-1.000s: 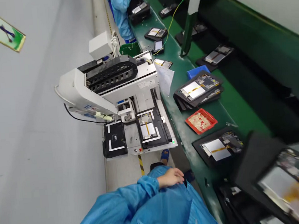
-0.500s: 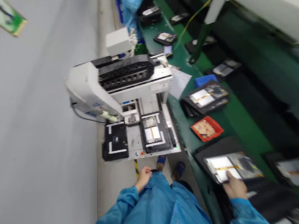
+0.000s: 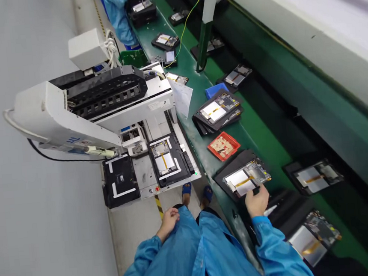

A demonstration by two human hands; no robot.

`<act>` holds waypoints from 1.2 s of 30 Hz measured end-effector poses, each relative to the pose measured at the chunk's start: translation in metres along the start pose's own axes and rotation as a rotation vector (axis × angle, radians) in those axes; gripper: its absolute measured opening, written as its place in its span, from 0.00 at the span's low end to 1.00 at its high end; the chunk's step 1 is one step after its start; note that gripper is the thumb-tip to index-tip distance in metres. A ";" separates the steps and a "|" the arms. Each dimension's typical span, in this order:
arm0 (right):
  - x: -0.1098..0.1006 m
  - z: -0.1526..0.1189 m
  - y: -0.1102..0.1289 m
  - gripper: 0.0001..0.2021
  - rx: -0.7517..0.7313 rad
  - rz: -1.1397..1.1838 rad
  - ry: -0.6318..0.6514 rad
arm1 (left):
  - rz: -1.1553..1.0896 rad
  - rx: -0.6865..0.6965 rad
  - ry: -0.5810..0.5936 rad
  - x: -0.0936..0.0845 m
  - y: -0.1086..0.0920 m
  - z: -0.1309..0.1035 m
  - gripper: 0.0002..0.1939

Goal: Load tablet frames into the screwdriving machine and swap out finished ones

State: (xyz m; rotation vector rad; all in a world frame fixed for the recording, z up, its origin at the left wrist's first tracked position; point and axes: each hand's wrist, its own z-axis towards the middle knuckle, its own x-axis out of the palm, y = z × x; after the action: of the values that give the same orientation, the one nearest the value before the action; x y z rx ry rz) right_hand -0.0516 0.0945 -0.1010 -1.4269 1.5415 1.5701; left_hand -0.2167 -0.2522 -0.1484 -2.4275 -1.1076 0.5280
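My right hand [image 3: 257,201] is closed at the near edge of an opened tablet [image 3: 244,181], which shows silver batteries, an orange ribbon and a circuit board. Its thumb and fingers pinch the black edge there; the fingertips are partly hidden. Dark covers lie under that tablet on the green bench. My left hand [image 3: 170,221] hangs before my blue coat, fingers curled together, with nothing visible in them. Ahead stands a white desktop machine [image 3: 130,110]. One opened tablet [image 3: 163,159] sits in its right black fixture, while its left black fixture [image 3: 121,180] holds no opened tablet.
A red tray [image 3: 224,146] of small pale pieces stands beyond the tablet. Farther up are a stack of opened tablets [image 3: 217,110], a blue block [image 3: 216,90] and a paper sheet [image 3: 182,96]. More tablets lie on the green belt [image 3: 260,127]. A co-worker's blue sleeve [image 3: 117,17] shows at the top.
My right hand has moved from the tablet's battery side to its near edge by the board. The tablet lies flatter over the covers. The view has swung right; my left hand stays curled.
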 end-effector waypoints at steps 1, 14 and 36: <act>0.007 -0.006 0.009 0.27 -0.060 -0.022 0.049 | -0.004 -0.005 0.000 0.000 0.000 0.001 0.09; 0.137 -0.020 0.118 0.36 -0.399 -0.278 0.742 | -0.013 -0.058 -0.080 -0.032 0.014 -0.028 0.08; 0.150 -0.025 0.103 0.31 -0.350 -0.191 0.654 | 0.220 -0.091 -0.069 -0.033 -0.002 -0.022 0.05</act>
State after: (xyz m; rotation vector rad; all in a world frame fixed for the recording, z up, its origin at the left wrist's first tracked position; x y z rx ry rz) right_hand -0.1828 0.0033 -0.1907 -2.3847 1.4292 1.3698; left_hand -0.2272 -0.2811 -0.1235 -2.6465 -0.9133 0.6481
